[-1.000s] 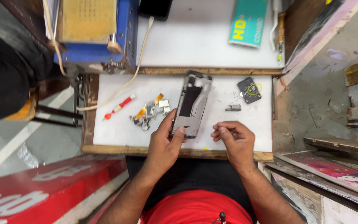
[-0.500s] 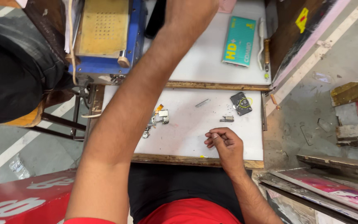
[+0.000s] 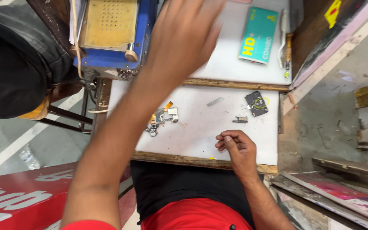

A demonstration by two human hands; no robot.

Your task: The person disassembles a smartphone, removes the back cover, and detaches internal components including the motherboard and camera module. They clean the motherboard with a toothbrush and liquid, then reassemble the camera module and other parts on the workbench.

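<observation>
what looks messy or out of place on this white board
Loose phone parts lie scattered on the board: a heap of small boards and a flex cable near the left arm, a dark module askew at the far right, two small bits between. Nothing looks spilled.

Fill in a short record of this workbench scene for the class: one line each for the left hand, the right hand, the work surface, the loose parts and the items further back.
Left hand: left hand raised over the back of the bench, fingers spread, blurred, holding nothing visible
Right hand: right hand resting near the front edge of the white board, fingers curled together
Loose parts: small circuit pieces at left; dark module at right
Further back: blue machine; teal box
</observation>
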